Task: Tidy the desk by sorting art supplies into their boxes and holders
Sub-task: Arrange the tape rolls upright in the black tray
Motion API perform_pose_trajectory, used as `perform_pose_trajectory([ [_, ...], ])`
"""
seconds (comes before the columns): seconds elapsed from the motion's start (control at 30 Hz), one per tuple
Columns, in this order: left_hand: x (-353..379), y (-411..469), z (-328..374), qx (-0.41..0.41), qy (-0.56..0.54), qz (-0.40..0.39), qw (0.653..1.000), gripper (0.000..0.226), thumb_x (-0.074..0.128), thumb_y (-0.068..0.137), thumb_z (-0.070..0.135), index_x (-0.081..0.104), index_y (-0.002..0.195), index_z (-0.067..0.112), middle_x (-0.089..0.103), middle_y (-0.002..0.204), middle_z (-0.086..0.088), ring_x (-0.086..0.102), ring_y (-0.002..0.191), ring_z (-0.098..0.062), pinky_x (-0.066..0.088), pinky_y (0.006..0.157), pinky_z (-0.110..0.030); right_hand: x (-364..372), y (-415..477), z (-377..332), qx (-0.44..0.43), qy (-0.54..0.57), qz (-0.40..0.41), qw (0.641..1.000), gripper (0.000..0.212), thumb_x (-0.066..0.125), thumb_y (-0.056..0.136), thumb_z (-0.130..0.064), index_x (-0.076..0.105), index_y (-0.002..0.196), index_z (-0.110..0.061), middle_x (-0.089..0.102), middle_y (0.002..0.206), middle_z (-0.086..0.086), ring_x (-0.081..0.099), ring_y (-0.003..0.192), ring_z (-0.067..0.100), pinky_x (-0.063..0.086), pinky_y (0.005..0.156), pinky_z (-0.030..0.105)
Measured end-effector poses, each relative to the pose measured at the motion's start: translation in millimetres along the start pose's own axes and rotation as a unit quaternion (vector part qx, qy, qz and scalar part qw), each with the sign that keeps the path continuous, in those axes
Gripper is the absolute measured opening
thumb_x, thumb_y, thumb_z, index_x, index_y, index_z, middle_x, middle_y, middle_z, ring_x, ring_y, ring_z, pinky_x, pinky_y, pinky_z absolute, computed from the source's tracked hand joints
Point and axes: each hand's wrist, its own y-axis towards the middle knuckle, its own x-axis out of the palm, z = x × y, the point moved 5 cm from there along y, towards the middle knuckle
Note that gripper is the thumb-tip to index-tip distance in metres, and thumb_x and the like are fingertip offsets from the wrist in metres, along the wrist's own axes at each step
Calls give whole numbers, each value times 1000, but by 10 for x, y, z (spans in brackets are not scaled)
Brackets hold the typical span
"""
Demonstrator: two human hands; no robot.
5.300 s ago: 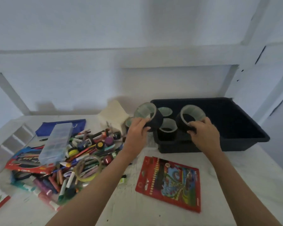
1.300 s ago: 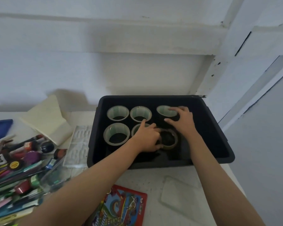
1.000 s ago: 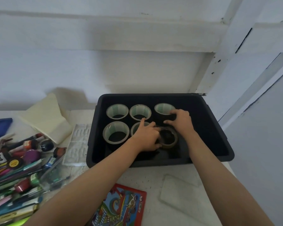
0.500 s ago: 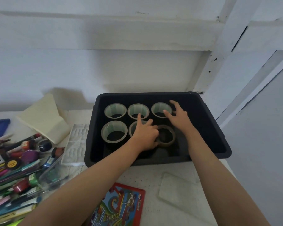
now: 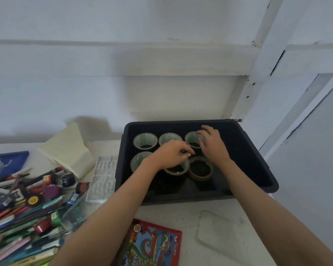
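White wall [image 5: 104, 89] at the back w/ a pale desk [image 5: 177, 214] below it; we look down at both our arms reaching fwd. On the desk's right side, close to the wall, sits a black bin [image 5: 265, 181] w/ six tape rolls inside, holes up, in 2 rows.

Back row, L to R: back-left roll [image 5: 145, 141], back-mid roll [image 5: 168, 137], back-right roll [image 5: 191, 140]. Front row: front-left roll [image 5: 136, 162], front-mid roll [image 5: 178, 169], then a brown roll [image 5: 201, 170], shorter than the others and just beside front-mid.

Our right hand [image 5: 212, 145] is inside the bin, fingers bent over the right rim of the back-right roll and gripping it. Our left hand [image 5: 169, 154] is over the spot btwn back-mid and front-mid, hiding part of both. Its fingers are curled tight, tips bunched vs the thumb; we can't tell if they pinch anything.

Left of the bin: a clear palette [image 5: 102, 177] just beside its wall, a cream pad [image 5: 67, 148] behind that, a blue pouch [image 5: 10, 162] at the frame edge, and a heap of pens & markers [image 5: 27, 210] in front. At the near edge a red pencil pack [image 5: 154, 244] lies btwn our forearms, w/ a clear lid [image 5: 219, 233] to its right.
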Motion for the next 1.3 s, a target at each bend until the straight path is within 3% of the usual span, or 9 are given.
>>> perform_pose_trajectory([
  [0.13,-449,-428,-116,-54,9,-33,998,28,56,94,22,63,121,20,64,117,2,58,102,-10,46,93,-28,-58,-75,-397,-146,-13,-29,989,18,56,87,-3,68,101,-5,58,121,11,50,109,27,47,90,43],
  [0.4,-1089,-2124,-622,-125,-30,201,971,19,57,92,12,70,98,25,66,98,10,63,87,-11,46,76,-18,262,-507,-1869,-251,125,-10,960,14,62,82,3,71,88,-7,66,104,6,56,100,20,45,86,28],
  [0.5,-1216,-2847,-904,-171,-7,235,957,24,60,89,4,71,93,25,64,93,15,62,87,-11,51,79,-28,525,-706,-2553,-273,188,-6,943,14,62,83,3,70,88,-6,66,98,5,57,94,18,46,83,24],
  [0.67,-1574,-4032,-1325,-274,147,383,870,20,67,83,10,73,100,18,67,106,-2,57,100,-21,44,82,-28,1019,-977,-3481,-259,272,-36,926,19,62,78,5,71,85,-10,69,92,3,59,88,15,44,82,22],
  [0.77,-1656,-4522,-1802,-462,169,308,814,48,59,86,40,53,129,20,50,131,-9,43,122,-30,41,97,-46,1258,-1096,-3860,-236,279,-44,930,18,62,79,3,71,85,-12,69,91,1,59,89,16,45,83,24],
  [0.83,-1645,-4694,-2016,-517,153,240,807,72,52,81,60,35,139,22,37,140,-11,32,130,-34,34,103,-53,1378,-1181,-4056,-214,274,-43,937,19,62,80,4,71,86,-12,68,89,0,57,85,15,46,79,24],
  [1.0,-1567,-4697,-2112,-490,163,240,822,84,58,81,57,16,146,24,25,142,-15,23,130,-36,27,103,-51,1616,-1402,-4400,-179,262,-35,948,21,62,79,6,71,87,-11,68,86,3,56,84,14,49,72,29],
  [1.17,-1643,-4812,-2190,-461,99,310,826,64,44,88,51,26,142,21,36,136,-21,28,124,-35,26,99,-47,1591,-1623,-4577,-142,246,2,959,19,62,80,7,72,86,-8,69,85,2,56,83,18,48,72,30],
  [1.3,-1897,-5056,-2141,-356,35,389,849,62,31,81,52,44,133,19,54,119,-11,50,106,-28,38,93,-37,1526,-1689,-4642,-101,237,34,966,21,61,81,7,72,86,-10,69,84,2,58,85,24,52,72,37],
])
